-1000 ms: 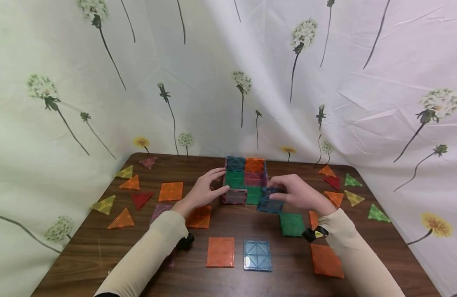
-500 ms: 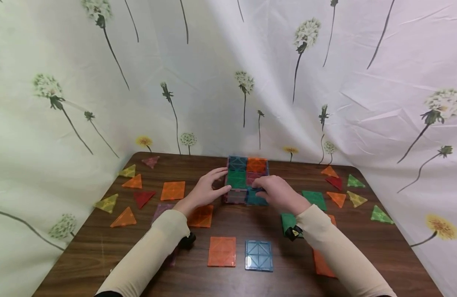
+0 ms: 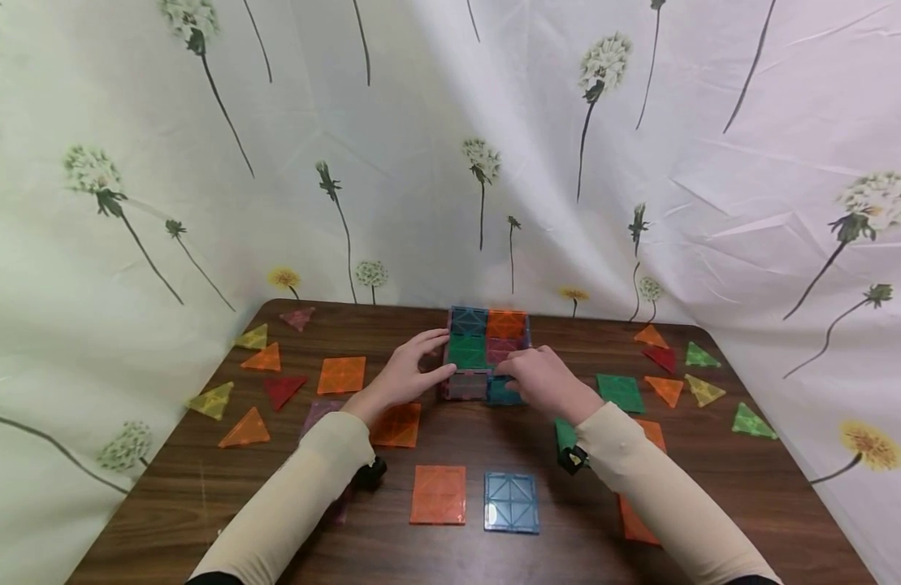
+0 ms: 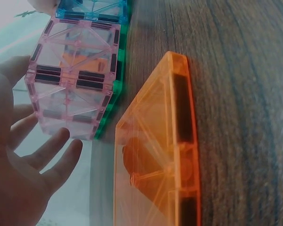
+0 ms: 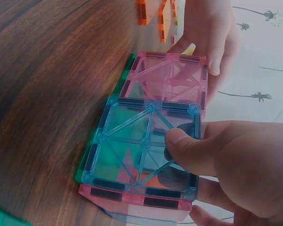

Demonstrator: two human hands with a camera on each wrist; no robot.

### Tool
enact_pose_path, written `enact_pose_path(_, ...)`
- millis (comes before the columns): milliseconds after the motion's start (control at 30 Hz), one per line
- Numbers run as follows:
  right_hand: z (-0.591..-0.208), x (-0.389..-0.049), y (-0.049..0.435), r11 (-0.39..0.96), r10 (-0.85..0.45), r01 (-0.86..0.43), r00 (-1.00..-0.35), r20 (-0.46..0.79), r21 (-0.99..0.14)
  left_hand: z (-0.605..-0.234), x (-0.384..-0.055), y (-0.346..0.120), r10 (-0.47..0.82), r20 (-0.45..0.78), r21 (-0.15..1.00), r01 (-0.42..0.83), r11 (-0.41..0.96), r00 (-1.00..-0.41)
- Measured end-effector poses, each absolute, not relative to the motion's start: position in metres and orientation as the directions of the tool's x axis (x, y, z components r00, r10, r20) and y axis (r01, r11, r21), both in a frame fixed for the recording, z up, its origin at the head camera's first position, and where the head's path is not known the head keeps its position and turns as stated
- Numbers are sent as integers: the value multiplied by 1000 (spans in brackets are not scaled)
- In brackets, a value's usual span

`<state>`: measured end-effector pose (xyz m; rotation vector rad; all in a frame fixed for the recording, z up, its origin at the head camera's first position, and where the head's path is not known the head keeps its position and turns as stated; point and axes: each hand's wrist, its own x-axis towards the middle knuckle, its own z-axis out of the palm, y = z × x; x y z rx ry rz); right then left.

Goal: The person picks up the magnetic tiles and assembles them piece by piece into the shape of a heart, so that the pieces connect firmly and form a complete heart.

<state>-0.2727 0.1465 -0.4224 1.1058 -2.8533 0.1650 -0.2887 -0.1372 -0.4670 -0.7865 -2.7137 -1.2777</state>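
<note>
the right hand (image 3: 545, 382) pinches the blue tile (image 5: 125, 143), upright at the front of the box (image 3: 466, 385), the left hand (image 3: 405, 374) is spread at the box's left side, and too hard a push could tip the tile inward.

a box (image 3: 467, 353) of clear coloured tiles stands at the rear of the bench (image 3: 465, 561), between the hands. the left hand (image 3: 406, 372) rests at the left side of the box, fingers extended. the right hand (image 3: 543, 380) grips a blue tile (image 3: 500, 393) at the front right, fingers bent at its upper edge. nearer the camera, an orange square (image 3: 438, 495) and a light blue square (image 3: 512, 503) lie flat, side by side, not touching. triangles (image 3: 283, 392) lie along both sides. a dandelion-print curtain (image 3: 421, 162) hangs behind.
</note>
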Motion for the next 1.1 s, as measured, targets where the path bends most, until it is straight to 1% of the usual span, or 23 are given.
enact_pose_path(200, -419, -271, 150, 746, -651, -660, -751, 114, -90, -467, -289, -138, 430, 245, 722, 460, 517, -869)
enact_pose_path(400, -420, -271, 154, 723, -669, -684, -729, 146, -99, -467, -289, -138, 438, 237, 725, 458, 515, -867)
enact_pose_path(533, -420, -272, 160, 699, -662, -696, -717, 219, -162, -468, -288, -138, 439, 235, 722, 458, 519, -867)
enact_pose_path(600, -419, -273, 166, 684, -642, -694, -718, 268, -223, -468, -288, -138, 437, 234, 723, 456, 519, -868)
enact_pose_path(733, -420, -280, 180, 689, -567, -652, -757, 324, -318, -468, -287, -138, 438, 224, 722, 450, 525, -871)
enact_pose_path(900, -428, -291, 194, 728, -503, -567, -824, 262, -386, -465, -289, -141, 460, 214, 715, 459, 527, -862)
enact_pose_path(1000, -432, -295, 198, 726, -491, -542, -839, 234, -423, -462, -290, -147, 471, 222, 703, 474, 529, -854)
enact_pose_path(1100, -434, -296, 200, 715, -483, -539, -841, 243, -445, -460, -291, -159, 466, 234, 677, 487, 552, -853)
